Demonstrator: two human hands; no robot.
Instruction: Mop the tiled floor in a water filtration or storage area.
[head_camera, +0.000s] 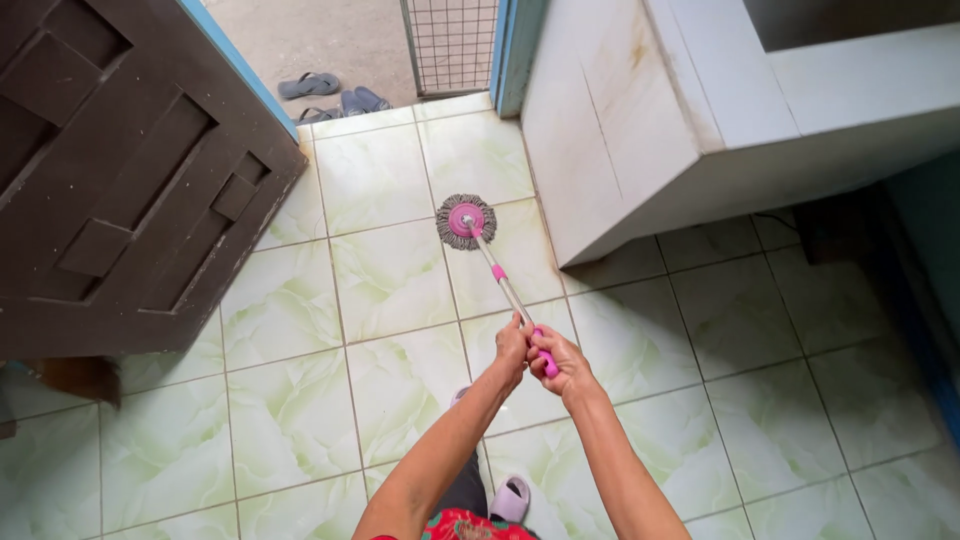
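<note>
A spin mop with a round grey fringe and pink hub, the mop head (464, 220), rests on the pale green floor tiles (390, 280) near the doorway. Its metal handle (505, 288) with pink fittings slants back toward me. My left hand (512, 345) grips the handle higher on the shaft, and my right hand (562, 362) grips the pink end just behind it. Both arms reach forward from the bottom of the view.
A dark wooden door (120, 180) stands open at the left. A white tiled basin wall (640, 130) rises at the right, close to the mop. Sandals (330, 95) lie outside the threshold by a wire grille (455, 45). My slippered foot (510, 497) is below.
</note>
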